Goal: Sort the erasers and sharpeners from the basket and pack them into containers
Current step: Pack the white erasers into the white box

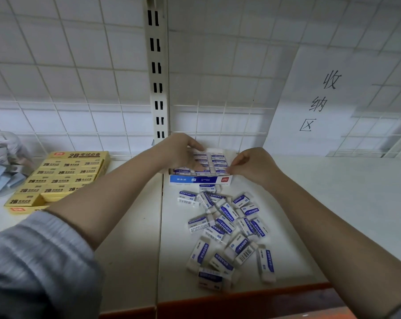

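A blue-and-white eraser box [200, 180] stands on the shelf at mid-frame, holding rows of white erasers with blue sleeves. My left hand [180, 151] reaches over the box's left and back side, fingers curled down onto the packed erasers. At the box's right edge my right hand [252, 165] has its fingertips pinched together on an eraser there. Several loose blue-sleeved erasers [227, 229] lie scattered on the shelf in front of the box.
A yellow box [61, 178] filled with yellow 2B erasers sits to the left. At the far left stands a clear container [3, 162] of small grey items. A slotted upright post [157, 72] and wire grid back the shelf; its front edge [241, 298] is orange.
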A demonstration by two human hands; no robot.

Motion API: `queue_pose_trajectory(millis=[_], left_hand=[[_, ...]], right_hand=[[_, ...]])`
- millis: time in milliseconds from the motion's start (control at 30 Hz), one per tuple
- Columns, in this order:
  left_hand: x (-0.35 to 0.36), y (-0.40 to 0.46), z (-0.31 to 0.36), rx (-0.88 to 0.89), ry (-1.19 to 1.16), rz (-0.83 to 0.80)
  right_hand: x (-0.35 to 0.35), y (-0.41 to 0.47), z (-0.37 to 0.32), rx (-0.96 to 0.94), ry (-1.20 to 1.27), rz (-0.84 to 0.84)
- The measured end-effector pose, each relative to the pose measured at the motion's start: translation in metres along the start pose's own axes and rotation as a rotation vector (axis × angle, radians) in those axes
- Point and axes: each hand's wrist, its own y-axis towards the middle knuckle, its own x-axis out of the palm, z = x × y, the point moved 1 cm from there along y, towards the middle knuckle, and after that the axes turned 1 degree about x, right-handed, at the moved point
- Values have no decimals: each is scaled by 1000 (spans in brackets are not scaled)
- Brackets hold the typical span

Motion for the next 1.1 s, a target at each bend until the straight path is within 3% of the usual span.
queue_pose_trajectory(millis=[200,367,533,667,800,967,1100], left_hand=[[3,-15,-6,-11,145,74],[4,-25,3,-39,221,60],[15,-57,7,-118,92,236],[20,-94,6,-141,-1,435],[32,-124,1,-156,-62,507],[46,-140,0,-144,-126,493],[56,-144,7,-99,-137,387]], right_hand=[[5,-3,2,16,30,32],[-2,-25,-4,-98,26,123],[-13,-62,-5,-172,-53,-42],[-8,-84,2,-111,-119,-167],[7,-96,7,-47,-130,-208],[14,-102,7,-41,-121,-106],[13,-106,8,-29,-23,-55]])
